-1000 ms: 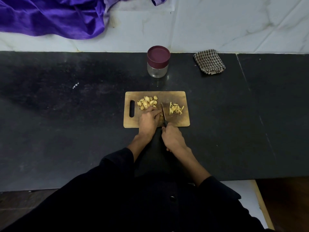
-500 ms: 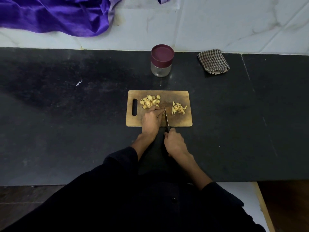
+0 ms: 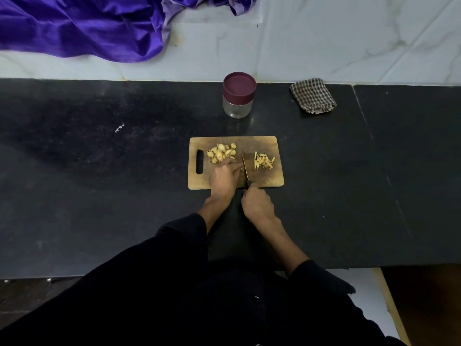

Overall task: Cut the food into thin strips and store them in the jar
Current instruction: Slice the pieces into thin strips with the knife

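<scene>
A wooden cutting board lies on the dark tabletop, right in front of the person. On the far left part of the board is a small pile of food pieces. On the right part is a little heap of thin strips. The left hand rests on the board with its fingers bent, pressing down on a piece just beside the blade. The right hand grips the handle of the knife, and the blade points away from the person, between the two heaps. The jar stands farther back with its dark red lid on. A folded checked cloth lies to the right of the jar. Purple fabric lies at the far left.
</scene>
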{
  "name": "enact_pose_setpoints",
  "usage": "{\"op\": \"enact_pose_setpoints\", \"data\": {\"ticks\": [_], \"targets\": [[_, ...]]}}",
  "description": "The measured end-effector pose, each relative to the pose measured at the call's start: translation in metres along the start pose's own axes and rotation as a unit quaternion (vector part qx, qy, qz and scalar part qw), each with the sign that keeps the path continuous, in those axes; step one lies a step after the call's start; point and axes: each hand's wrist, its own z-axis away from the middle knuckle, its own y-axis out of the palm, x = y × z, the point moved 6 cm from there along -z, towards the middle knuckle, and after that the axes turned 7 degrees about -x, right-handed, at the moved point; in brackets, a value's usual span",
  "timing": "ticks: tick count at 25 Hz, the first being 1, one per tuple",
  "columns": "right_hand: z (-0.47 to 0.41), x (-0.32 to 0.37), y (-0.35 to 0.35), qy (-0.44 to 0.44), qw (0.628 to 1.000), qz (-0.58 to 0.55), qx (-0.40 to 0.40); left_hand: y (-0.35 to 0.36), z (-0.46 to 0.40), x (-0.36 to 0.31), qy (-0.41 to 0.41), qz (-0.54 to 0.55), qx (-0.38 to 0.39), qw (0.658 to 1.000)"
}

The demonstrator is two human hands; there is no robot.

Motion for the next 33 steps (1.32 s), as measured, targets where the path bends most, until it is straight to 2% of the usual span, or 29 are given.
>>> {"op": "enact_pose_setpoints", "data": {"ticks": [8,14,22,33], "targets": [[-0.002,-0.017,-0.008,0.052,0.997,-0.061,0.005,0.001,-0.001,0.001,0.001,-0.003,0.0,1.0],[0.006,-0.013,-0.007,0.003,0.995,-0.092,0.027,-0.006,-0.002,0.007,-0.006,0.065,-0.001,0.998],[0.001,-0.003,-0.005,-0.028,0.997,-0.068,0.028,-0.006,-0.002,0.007,-0.035,0.072,0.001,0.997],[-0.006,-0.005,-0.001,-0.033,0.997,-0.062,0.024,-0.001,-0.002,0.008,-0.032,0.061,-0.008,0.998]]}}
